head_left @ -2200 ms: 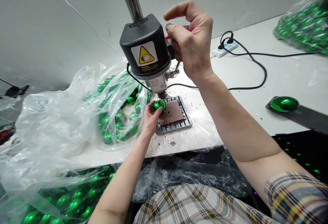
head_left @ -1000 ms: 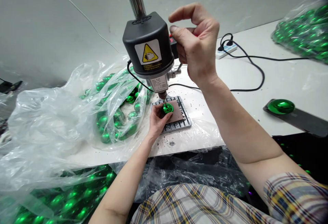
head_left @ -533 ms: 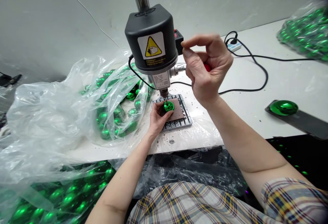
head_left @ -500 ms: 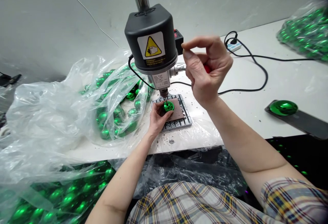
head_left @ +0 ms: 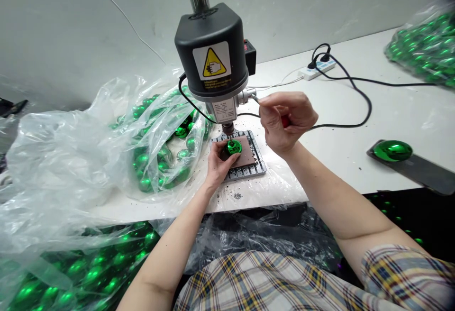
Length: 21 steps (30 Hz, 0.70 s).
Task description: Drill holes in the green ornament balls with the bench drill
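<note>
My left hand (head_left: 217,164) is closed, with thumb and fingers around a shiny green ball (head_left: 234,147). The ball sits on a brown board (head_left: 247,154) on the slotted base (head_left: 262,163) of a small bench drill press (head_left: 213,59). Directly above the ball is the chuck (head_left: 228,129); whether the bit touches the ball I cannot tell. My right hand (head_left: 289,120) is curled around the drill press lever (head_left: 255,98), right of the machine head. A bit of its red knob (head_left: 285,121) shows between the fingers.
Clear plastic bags (head_left: 60,145) with green balls lie left of the machine, and another ball-filled bag (head_left: 426,52) is at the far right. A green ball (head_left: 393,150) rests on a dark phone (head_left: 426,173). Black cords run from a power strip (head_left: 317,69). Dark shavings litter the base.
My right hand has come down beside the machine head, with the lever in it. My left hand and the green ball have stayed in place.
</note>
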Tool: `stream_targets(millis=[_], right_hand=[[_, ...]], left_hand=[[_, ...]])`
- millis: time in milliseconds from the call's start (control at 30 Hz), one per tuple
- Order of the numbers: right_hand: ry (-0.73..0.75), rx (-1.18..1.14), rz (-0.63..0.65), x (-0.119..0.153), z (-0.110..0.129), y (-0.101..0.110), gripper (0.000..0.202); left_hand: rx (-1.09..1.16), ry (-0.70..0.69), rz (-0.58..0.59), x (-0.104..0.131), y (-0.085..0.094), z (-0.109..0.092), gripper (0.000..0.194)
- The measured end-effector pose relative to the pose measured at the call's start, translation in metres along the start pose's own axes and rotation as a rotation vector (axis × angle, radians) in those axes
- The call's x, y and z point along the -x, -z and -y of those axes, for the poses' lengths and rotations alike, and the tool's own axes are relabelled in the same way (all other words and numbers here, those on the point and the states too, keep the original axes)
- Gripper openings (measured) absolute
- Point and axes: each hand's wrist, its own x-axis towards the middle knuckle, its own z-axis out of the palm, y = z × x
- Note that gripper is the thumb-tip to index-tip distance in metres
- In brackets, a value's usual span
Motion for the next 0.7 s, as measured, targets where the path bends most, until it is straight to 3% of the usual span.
stream_targets(millis=[133,233,400,467,533,600,700], right_hand=[[0.123,-0.05,0.023,0.011,-0.009,0.001,0.022],[0.11,-0.04,0.006,0.008,-0.004,-0.004,0.009],[-0.057,-0.049,-0.063,-0.049,0.016,-0.028,0.007],[-0.232,-0.132,0.007,-0.073,0.02,-0.036,0.008],[-0.368,-0.155,0.058,-0.087,0.021,-0.039,0.008],[-0.402,-0.171,0.073,-0.091,0.02,-0.039,0.007],[-0.325,-0.25,0.056,-0.086,0.017,-0.039,0.008]], left_hand=[[0.016,-0.01,-0.004,0.001,0.0,0.001,0.048],[0.009,-0.012,-0.007,0.0,0.0,0.003,0.049],[-0.083,-0.018,-0.067,-0.001,-0.001,-0.008,0.044],[-0.187,-0.07,-0.145,0.012,0.0,-0.019,0.039],[-0.305,-0.182,-0.167,0.039,0.004,-0.03,0.036],[-0.396,-0.355,-0.039,0.079,0.011,-0.035,0.037],[-0.519,-0.618,0.352,0.14,0.024,-0.026,0.032]])
